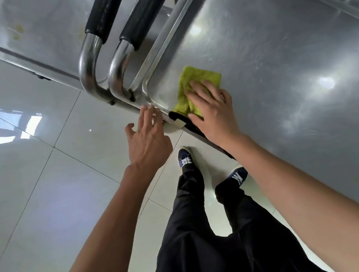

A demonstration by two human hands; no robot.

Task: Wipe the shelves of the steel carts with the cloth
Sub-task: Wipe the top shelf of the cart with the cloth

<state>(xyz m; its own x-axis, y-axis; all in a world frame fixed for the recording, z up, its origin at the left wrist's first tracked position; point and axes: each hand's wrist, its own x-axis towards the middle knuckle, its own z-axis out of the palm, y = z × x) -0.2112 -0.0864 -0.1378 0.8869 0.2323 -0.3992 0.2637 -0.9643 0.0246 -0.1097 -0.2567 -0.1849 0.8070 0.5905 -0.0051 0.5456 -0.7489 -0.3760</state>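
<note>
Pale glossy floor tiles (39, 183) underfoot. Left hand (148, 138), fingers spread, fingertips touching the cart rim (160, 115). Right hand (213, 111) flat, fingers extended, pressing the green cloth (190, 81) onto the steel shelf (281, 66) corner. Two padded handles (106, 17) at 12 o'clock.

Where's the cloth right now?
In the head view the yellow-green cloth lies flat in the near corner of the cart's top shelf, under the right hand, beside the handle tubes.

Bright; glare streaks the steel shelf (281, 71) (wide-angle bending edges).
</note>
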